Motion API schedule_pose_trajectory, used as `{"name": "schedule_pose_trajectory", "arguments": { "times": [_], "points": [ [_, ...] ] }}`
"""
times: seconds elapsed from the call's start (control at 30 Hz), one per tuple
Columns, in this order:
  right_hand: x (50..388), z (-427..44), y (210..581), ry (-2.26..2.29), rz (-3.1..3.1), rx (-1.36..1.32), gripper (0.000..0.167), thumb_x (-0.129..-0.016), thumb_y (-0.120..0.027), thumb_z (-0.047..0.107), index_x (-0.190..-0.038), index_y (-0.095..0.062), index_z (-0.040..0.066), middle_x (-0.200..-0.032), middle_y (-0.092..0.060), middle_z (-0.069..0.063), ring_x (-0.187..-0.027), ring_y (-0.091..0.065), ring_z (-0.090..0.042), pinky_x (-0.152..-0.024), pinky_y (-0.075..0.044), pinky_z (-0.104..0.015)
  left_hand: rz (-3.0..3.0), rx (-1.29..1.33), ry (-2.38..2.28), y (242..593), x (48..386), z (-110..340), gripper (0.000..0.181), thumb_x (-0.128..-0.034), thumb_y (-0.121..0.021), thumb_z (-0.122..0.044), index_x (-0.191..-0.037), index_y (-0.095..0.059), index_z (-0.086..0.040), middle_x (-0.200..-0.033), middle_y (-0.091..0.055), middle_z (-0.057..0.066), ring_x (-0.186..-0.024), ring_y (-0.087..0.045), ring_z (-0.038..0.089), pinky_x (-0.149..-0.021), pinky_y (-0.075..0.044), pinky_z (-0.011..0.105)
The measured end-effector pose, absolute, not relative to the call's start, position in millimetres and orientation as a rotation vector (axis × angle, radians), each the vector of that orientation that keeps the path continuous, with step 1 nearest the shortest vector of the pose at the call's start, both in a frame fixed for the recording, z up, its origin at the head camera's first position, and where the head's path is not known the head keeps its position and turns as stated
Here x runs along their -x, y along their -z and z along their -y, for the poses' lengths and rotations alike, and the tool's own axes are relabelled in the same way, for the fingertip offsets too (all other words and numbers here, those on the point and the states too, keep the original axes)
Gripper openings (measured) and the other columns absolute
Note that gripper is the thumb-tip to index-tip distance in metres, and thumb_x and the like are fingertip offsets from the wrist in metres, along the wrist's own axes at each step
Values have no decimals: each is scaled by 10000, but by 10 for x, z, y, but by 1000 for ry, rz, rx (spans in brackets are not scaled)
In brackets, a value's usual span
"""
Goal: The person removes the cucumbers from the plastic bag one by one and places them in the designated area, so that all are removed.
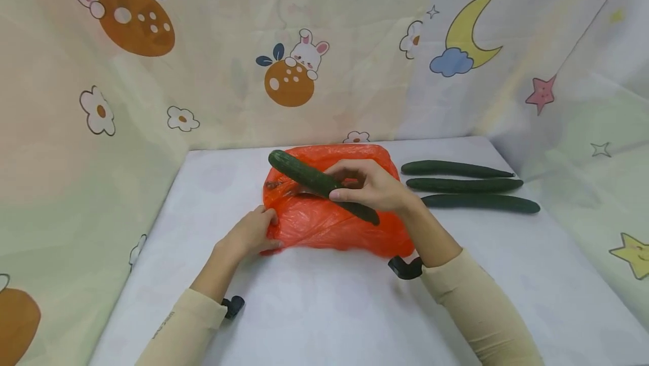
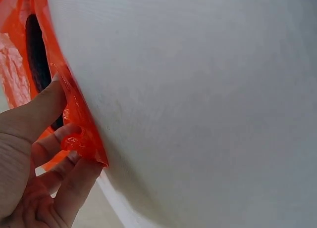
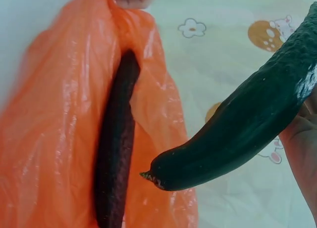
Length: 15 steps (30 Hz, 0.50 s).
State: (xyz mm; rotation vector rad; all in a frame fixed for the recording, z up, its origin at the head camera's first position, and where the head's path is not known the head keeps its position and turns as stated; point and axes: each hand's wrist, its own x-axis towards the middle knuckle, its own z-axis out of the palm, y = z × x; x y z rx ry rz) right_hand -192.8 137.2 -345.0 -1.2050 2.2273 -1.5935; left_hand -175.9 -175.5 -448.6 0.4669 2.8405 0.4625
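Note:
A red plastic bag lies on the table, with my left hand pinching its left edge. In the left wrist view, the fingers of that hand hold the bag's thin film. Above the bag, my right hand grips a green cucumber between thumb and fingers, tilted down to the right. The right wrist view shows this cucumber close up, beside another dark cucumber inside the bag's opening.
Three cucumbers lie in a row to the right of the bag: a back one, a middle one and a front one. Behind the white table hangs a patterned cloth.

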Motion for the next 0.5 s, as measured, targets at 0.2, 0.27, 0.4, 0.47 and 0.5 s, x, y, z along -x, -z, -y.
{"name": "schedule_pose_trajectory", "arguments": {
  "times": [0.2,0.27,0.4,0.47,0.5],
  "points": [
    [1945,-1405,3280,1587,-2250,1204,302,-915,-766,44,-1207,-708,96,-1095,-710,-81,-1033,-670,-265,-814,-623,-445,-2829,-475,-452,4463,1763,1773,502,-796,-895,-335,-1123,-604,-89,-1074,-560,73,-977,-567,253,-885,-548,429],
    [1943,-1424,3235,1569,-2257,1201,299,-921,-758,45,-1213,-704,86,-1097,-709,-84,-1032,-669,-265,-802,-626,-446,-2822,-463,-455,4468,1755,1780,493,-799,-893,-332,-1120,-604,-94,-1075,-557,72,-980,-564,251,-882,-545,424],
    [1931,-1486,3155,1532,-2294,1211,306,-933,-750,65,-1232,-692,81,-1103,-702,-81,-1023,-663,-263,-806,-622,-430,-2811,-424,-475,4474,1750,1781,488,-797,-896,-327,-1118,-603,-106,-1082,-555,67,-988,-554,244,-868,-549,413],
    [1923,-1538,3119,1522,-2332,1219,310,-935,-752,85,-1239,-690,81,-1103,-696,-80,-1013,-661,-258,-808,-621,-421,-2810,-425,-483,4466,1754,1769,490,-797,-896,-325,-1121,-603,-103,-1083,-556,69,-984,-554,246,-868,-551,416],
    [1921,-1567,3105,1517,-2353,1216,317,-935,-753,98,-1245,-688,86,-1107,-692,-76,-1011,-660,-257,-812,-621,-418,-2811,-428,-481,4460,1755,1761,492,-797,-896,-326,-1123,-604,-101,-1082,-556,69,-980,-554,245,-870,-552,417]
  ]
}}
